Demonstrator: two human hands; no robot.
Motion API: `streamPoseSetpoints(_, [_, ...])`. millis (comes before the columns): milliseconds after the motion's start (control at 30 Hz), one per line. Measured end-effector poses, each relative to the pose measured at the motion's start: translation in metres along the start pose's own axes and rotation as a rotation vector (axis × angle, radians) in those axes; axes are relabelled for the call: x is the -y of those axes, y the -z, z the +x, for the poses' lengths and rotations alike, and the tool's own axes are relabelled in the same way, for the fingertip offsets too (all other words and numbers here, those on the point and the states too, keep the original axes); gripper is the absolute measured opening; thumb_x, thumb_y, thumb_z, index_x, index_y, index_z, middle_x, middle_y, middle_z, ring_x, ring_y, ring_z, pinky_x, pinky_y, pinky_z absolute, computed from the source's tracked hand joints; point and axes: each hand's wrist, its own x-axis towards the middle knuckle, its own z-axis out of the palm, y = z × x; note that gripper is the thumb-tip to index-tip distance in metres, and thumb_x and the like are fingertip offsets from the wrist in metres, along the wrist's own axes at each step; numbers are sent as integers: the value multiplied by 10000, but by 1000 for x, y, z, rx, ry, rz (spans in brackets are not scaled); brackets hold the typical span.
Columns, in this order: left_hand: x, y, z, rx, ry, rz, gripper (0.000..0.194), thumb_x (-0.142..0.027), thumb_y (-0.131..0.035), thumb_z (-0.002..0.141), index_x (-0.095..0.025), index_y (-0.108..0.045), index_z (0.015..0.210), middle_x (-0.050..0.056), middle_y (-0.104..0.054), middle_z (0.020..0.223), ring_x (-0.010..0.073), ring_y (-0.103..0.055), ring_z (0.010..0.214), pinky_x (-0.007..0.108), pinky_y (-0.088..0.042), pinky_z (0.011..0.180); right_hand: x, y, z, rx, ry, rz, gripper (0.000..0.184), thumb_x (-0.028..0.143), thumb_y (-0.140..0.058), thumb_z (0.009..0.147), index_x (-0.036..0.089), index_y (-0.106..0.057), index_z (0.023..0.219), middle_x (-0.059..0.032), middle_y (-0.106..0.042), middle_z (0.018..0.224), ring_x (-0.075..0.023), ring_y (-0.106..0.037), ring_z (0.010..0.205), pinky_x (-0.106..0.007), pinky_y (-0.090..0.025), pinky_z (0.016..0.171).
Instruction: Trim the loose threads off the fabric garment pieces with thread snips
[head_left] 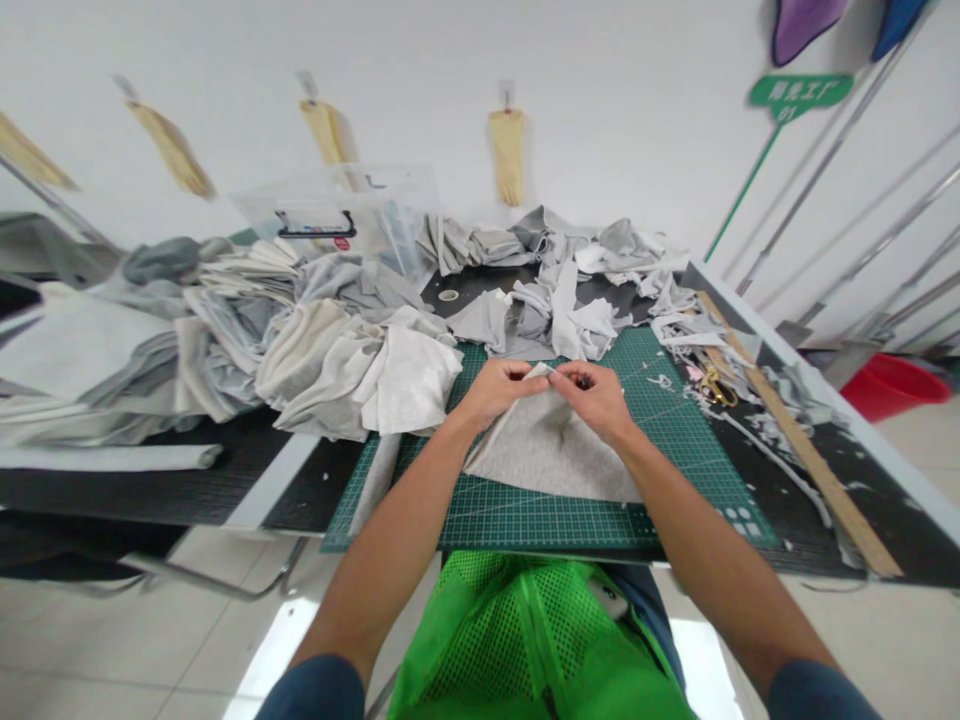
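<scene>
A grey piece of fabric [551, 455] lies on the green cutting mat [525, 515] in front of me. My left hand [495, 388] pinches its top edge from the left. My right hand [596, 397] pinches the same edge from the right, fingertips almost touching the left ones. The top corner of the cloth is lifted slightly off the mat between both hands.
Heaps of grey and cream fabric pieces [330, 355] cover the table's left and back. A clear plastic box [341, 215] stands behind them. Scissors [716, 385] and a long wooden ruler [799, 455] lie at the right among scraps. A red bin [892, 385] sits on the floor.
</scene>
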Motion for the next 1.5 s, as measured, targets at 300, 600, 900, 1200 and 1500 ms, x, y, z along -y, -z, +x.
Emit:
streamPoseSetpoints(300, [1, -3, 4, -171, 52, -186, 349, -478, -831, 723, -163, -681, 748, -11, -616, 678, 114, -512, 620, 244, -391, 595, -1, 6, 0, 44, 17, -40, 355, 539, -733, 863, 191, -711, 796, 35, -500, 599, -110, -395, 551, -279, -291, 533])
streamPoseSetpoints(600, [6, -8, 4, -94, -56, -84, 324, -422, -854, 726, -138, -726, 816, 26, -694, 782, 128, -585, 714, 260, -450, 693, 4, 6, 0, 34, 62, -136, 322, 517, -704, 880, 204, -744, 942, -25, -695, 817, -154, -552, 696, -292, -414, 633])
streamPoseSetpoints(900, [1, -16, 2, -131, -93, -78, 223, -201, -832, 660, -140, -669, 800, 14, -675, 767, 112, -597, 704, 243, -448, 690, 3, 2, -1, 14, 47, -115, 232, 425, -706, 875, 196, -719, 838, -1, -659, 728, -125, -498, 616, -280, -380, 589])
streamPoseSetpoints(1200, [0, -17, 1, -124, -170, -93, 383, -251, -827, 731, -198, -615, 1045, -7, -685, 830, 133, -644, 783, 267, -480, 783, 0, 1, -1, 51, 0, -9, 287, 453, -741, 851, 212, -661, 984, 18, -648, 756, -121, -489, 617, -276, -381, 597])
streamPoseSetpoints(1500, [1, -19, 2, -113, -133, -127, 294, -367, -859, 736, -149, -738, 892, 41, -719, 854, 148, -643, 798, 304, -505, 817, 8, 3, -2, -10, 131, -141, 332, 485, -729, 874, 241, -708, 1099, -10, -671, 852, -144, -534, 674, -298, -435, 626])
